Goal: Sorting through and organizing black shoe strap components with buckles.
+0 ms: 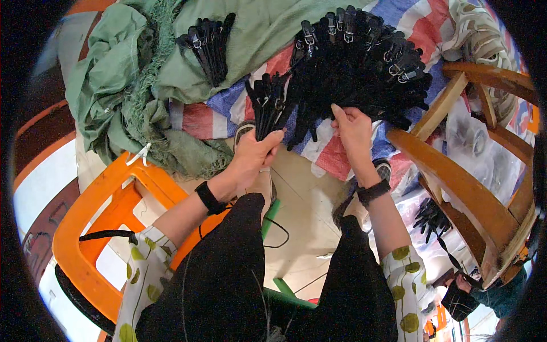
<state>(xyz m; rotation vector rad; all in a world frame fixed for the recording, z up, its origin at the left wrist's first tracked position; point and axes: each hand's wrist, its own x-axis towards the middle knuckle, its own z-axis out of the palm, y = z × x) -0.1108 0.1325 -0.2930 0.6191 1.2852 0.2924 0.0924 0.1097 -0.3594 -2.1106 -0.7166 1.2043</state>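
Observation:
My left hand (pixel 257 154) is closed round the lower ends of a bunch of black straps (pixel 269 108), whose small silver buckles fan out at the top. To its right lies a large heap of the same black buckled straps (pixel 359 74), spread in a fan with the buckles along the far edge. At the heap's near edge is my right hand (pixel 354 134), thumb and forefinger pinched together and the other fingers curled. Whatever is between those fingertips, if anything, cannot be made out. A smaller bundle of black buckled straps (pixel 209 52) rests apart on green cloth, beyond my left hand.
Green cloth (pixel 114 74) and a red, white and blue woven sheet (pixel 330 157) lie under the straps. An orange plastic stool (pixel 77 239) stands at the left, a wooden frame (pixel 456 171) at the right. More black strips (pixel 432 219) hang beside the frame; a person's dark sleeve (pixel 504 293) shows lower right.

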